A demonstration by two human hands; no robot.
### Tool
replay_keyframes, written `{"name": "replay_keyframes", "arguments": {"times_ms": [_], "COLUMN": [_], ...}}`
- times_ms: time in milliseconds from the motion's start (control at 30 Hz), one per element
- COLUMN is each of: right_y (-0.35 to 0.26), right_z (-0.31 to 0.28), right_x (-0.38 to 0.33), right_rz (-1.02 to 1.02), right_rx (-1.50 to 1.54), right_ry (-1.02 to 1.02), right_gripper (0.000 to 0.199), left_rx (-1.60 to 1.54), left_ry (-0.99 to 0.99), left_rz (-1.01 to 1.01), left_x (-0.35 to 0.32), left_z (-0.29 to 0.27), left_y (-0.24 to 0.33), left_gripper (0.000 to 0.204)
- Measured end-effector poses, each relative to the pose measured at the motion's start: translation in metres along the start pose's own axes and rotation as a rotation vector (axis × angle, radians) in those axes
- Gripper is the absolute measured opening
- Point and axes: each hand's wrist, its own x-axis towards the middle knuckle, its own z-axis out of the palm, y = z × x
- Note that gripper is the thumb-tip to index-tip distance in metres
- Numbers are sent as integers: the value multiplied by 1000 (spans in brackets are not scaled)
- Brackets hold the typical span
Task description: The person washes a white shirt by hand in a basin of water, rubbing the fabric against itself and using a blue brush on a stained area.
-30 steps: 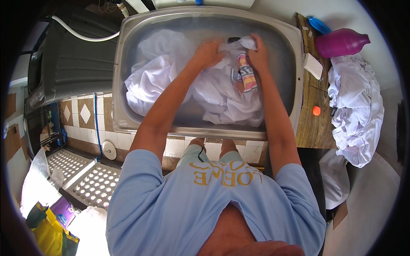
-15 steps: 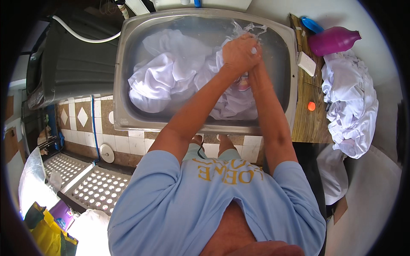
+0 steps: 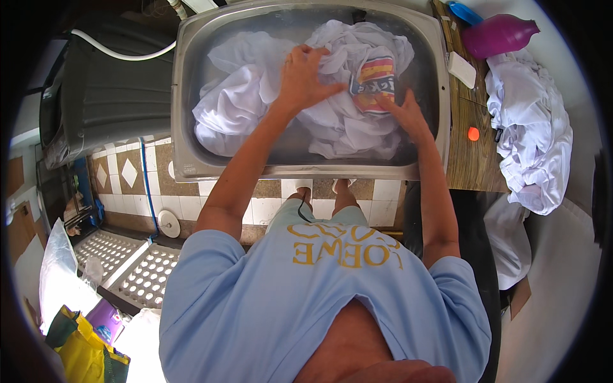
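The two hands, clasped together on bunched wet cloth half a second ago, are now parted, and the white garment point(image 3: 345, 137) lies loosened in the right half of the grey rectangular metal basin point(image 3: 300, 171). Its multicoloured printed patch point(image 3: 378, 80) now faces up, so the cloth is no longer squeezed into a wad. The left hand point(image 3: 303, 83) is over the basin's middle, fingers spread, thumb toward the patch; the right hand point(image 3: 412, 118) is inside the basin's right side, fingers apart at the patch's lower edge. Whether either presses the cloth, I cannot tell.

A second white cloth point(image 3: 230, 105) fills the basin's left half, crowding the garment, and cloudy water point(image 3: 287, 142) blurs the lower folds. Right of the basin, a brown wooden desk point(image 3: 476, 156) carries a white rectangular block point(image 3: 461, 70) and an orange round cap point(image 3: 473, 133).
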Motion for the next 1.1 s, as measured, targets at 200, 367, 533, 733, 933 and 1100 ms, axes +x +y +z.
{"name": "replay_keyframes", "arguments": {"times_ms": [200, 367, 533, 733, 933, 1100], "right_y": [-1, 6, 1, -34, -34, 5], "right_z": [9, -10, 21, 37, 36, 91], "right_x": [32, 31, -6, 2, 15, 72], "right_rz": [56, 20, 155, 60, -3, -302], "right_rx": [629, 1303, 832, 1197, 1422, 1197], "right_ry": [-229, -15, -168, -75, -61, -11], "right_gripper": [87, 55, 50, 51, 51, 43], "left_rx": [-59, -520, 72, -40, -1222, -683], "left_ry": [-252, -69, -203, -314, -216, 135], "left_rz": [-40, -300, -72, 59, -426, -127], "left_x": [27, 33, -2, -4, 19, 24], "left_z": [31, 15, 2, 19, 38, 50], "left_y": [-34, -27, 5, -4, -1, 77], "left_gripper": [56, 52, 73, 63, 29, 25]}}
